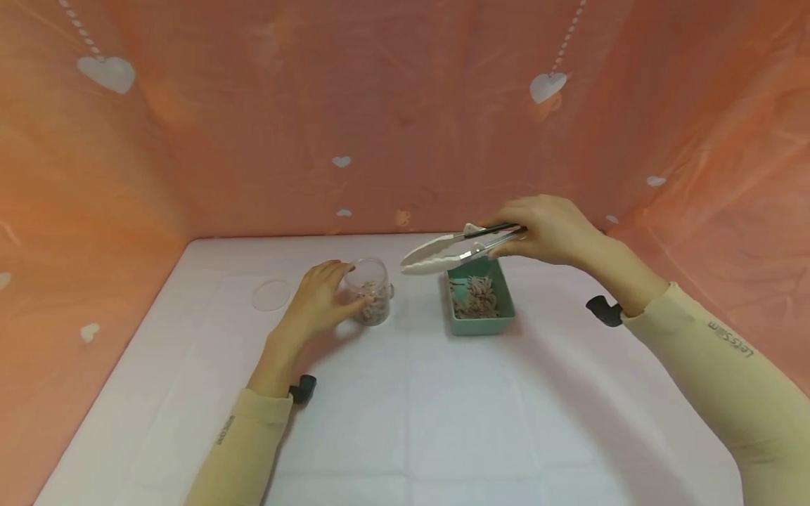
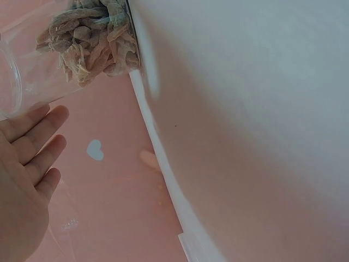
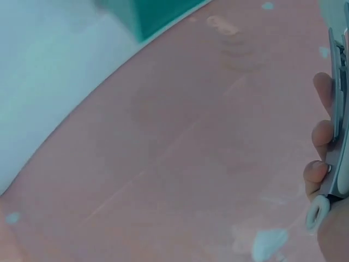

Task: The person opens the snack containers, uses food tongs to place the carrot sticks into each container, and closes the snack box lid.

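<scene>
A clear jar stands upright on the table, partly filled with brownish-grey dried strips. My left hand holds it from the left side, thumb at the front and index finger near the rim; the other fingers extend loosely. In the left wrist view the thumb is out of sight. My right hand grips metal tongs with white tips, raised above a green rectangular container. The tongs' tips point left, towards the jar, and no strip shows between them. More strips lie inside the green container.
A round transparent lid lies on the white tablecloth, left of the jar. Orange-pink sheeting with hearts rises behind the table and along both sides.
</scene>
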The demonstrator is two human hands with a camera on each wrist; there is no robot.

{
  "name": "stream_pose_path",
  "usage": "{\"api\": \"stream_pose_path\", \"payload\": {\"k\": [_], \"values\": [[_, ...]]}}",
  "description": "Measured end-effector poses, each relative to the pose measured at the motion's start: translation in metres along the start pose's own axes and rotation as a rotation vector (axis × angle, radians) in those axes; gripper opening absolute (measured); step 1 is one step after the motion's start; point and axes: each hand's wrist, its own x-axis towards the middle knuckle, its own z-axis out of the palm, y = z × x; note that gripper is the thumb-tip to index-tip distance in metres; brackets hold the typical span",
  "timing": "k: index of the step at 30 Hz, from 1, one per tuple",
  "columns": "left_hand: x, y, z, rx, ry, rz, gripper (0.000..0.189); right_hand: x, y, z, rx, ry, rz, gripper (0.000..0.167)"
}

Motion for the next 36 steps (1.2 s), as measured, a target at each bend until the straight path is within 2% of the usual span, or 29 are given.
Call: {"api": "stream_pose_path", "payload": {"k": [5, 9, 15, 21, 30, 36], "values": [[-0.001, 0.001, 0.0, -0.005, -0.006, -0.007, 0.078, -0.027, 0.014, -0.003, -0.068, -0.03, 0.047, 0.041], [-0.002, 0.0, -0.001, -0.005, -0.003, -0.013, 0.077, -0.041, 0.024, -0.003, -0.116, -0.063, 0.069, 0.045], [-0.002, 0.0, 0.0, -0.001, -0.001, -0.008, 0.077, -0.054, 0.036, 0.0, -0.122, -0.109, 0.04, 0.05], [0.0, 0.001, 0.0, 0.001, 0.002, 0.004, 0.076, -0.057, 0.042, 0.009, -0.109, -0.178, -0.003, 0.056], [-0.001, 0.001, 0.0, 0.009, -0.002, -0.005, 0.077, -0.046, 0.039, 0.025, -0.179, -0.23, 0.003, 0.066], [0.0, 0.0, 0.0, 0.009, -0.001, -0.005, 0.075, -0.042, 0.038, 0.037, -0.171, -0.273, 0.008, 0.069]]}}
